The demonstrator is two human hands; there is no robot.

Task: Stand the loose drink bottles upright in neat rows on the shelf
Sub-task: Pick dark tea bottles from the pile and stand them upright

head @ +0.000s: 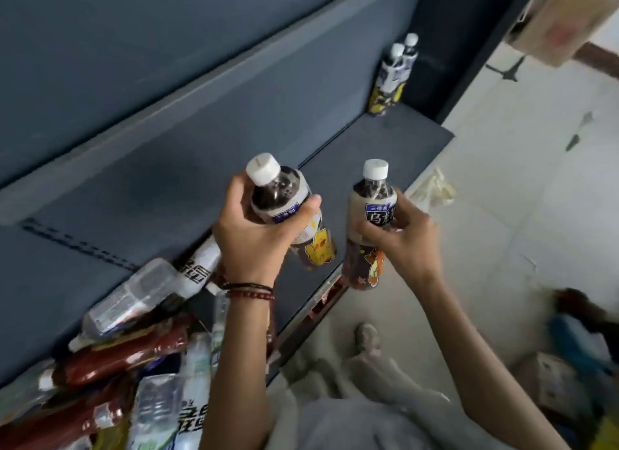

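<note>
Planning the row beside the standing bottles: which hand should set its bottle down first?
Probably the right hand: its bottle is nearer the standing pair and more upright than the one in the left hand.

You stood in what looked like a shop: a dark blue display shelf (pixel 187 195), a label strip (pixel 322 298) along its front edge, bottled drinks (pixel 134 298) heaped at one end, two matching bottles (pixel 392 76) upright in the corner.

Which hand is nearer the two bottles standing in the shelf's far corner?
Right. The right hand is nearly in line with the standing pair; the left hand is further left, by the loose pile.
</note>
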